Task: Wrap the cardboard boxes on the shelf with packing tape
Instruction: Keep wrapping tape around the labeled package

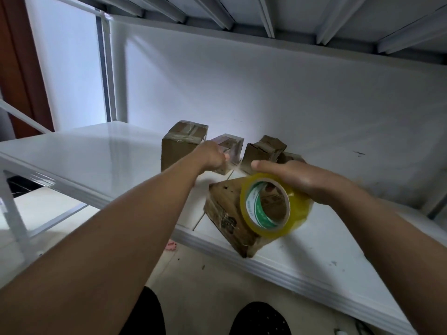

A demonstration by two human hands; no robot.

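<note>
My right hand (297, 177) grips a yellow roll of packing tape (273, 204) from above, just over a brown cardboard box (227, 216) that lies at the front edge of the white shelf (101, 151). My left hand (212, 157) reaches further back and closes on a small tape-covered box (229, 143). A taller taped box (179, 146) stands to its left. An untaped box (261, 151) with loose flaps sits behind my right hand, with another box (294, 157) partly hidden beside it.
The white back wall (266, 93) rises behind the boxes, and an upper shelf with ribs (242, 15) runs overhead. A white upright post (113, 76) stands at the back left. Tiled floor (205, 286) and my dark-clothed knees show below.
</note>
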